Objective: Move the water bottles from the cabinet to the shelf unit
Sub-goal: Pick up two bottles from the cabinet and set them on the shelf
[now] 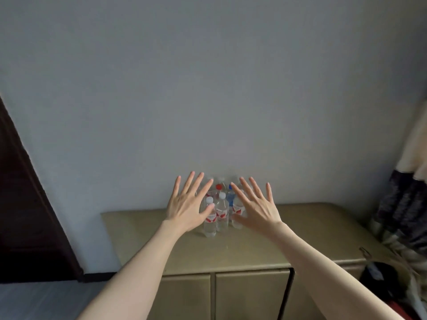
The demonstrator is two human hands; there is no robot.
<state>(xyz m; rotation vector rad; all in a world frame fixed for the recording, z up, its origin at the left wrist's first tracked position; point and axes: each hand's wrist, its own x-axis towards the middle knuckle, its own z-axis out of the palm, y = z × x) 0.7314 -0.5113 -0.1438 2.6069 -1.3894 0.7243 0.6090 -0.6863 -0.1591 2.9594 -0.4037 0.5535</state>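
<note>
Several clear water bottles (221, 211) stand clustered on top of a low beige cabinet (300, 241), against the wall. Most have white caps and red-and-white labels; one has a red cap (219, 186) and one a blue cap (230, 186). My left hand (187, 204) is stretched out in front of the cluster's left side, fingers straight and spread, holding nothing. My right hand (255, 204) is held the same way in front of the right side, partly hiding the bottles behind it. Whether either hand touches a bottle I cannot tell. The shelf unit is out of view.
The cabinet has closed doors (249, 296) below its top. A dark wooden door (27, 215) fills the left. Patterned fabric (406, 192) hangs at the right, with a dark object (379, 280) near the cabinet's right corner. Grey floor (46, 299) shows at lower left.
</note>
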